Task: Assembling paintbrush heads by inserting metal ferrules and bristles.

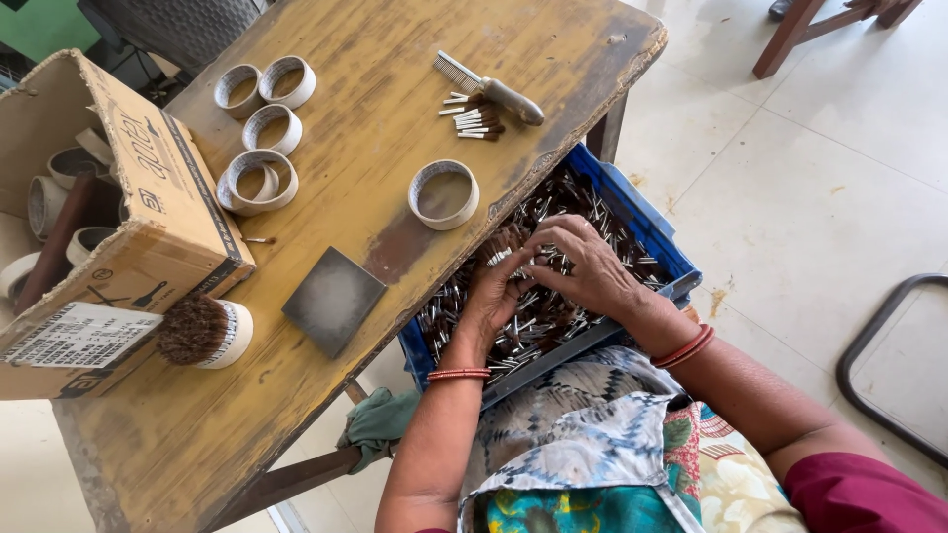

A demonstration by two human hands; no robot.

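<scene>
Left hand (491, 293): fingers curled around a small bundle of brown-bristled brush tufts (506, 243).
Right hand (583, 265): fingertips pinched the same bundle from 3 o'clock.
Blue plastic crate (647, 219): held loose tufts, under both hands.
Worn yellow wooden table (365, 128): at 10 o'clock of the crate.

Left hand (491, 293) and right hand (583, 265) touch, fingers curled together.

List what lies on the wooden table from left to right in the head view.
Cardboard box → round bristle brush → cluster of four white rings → dark square tile → single white ring → metal comb with small brush pieces.
</scene>
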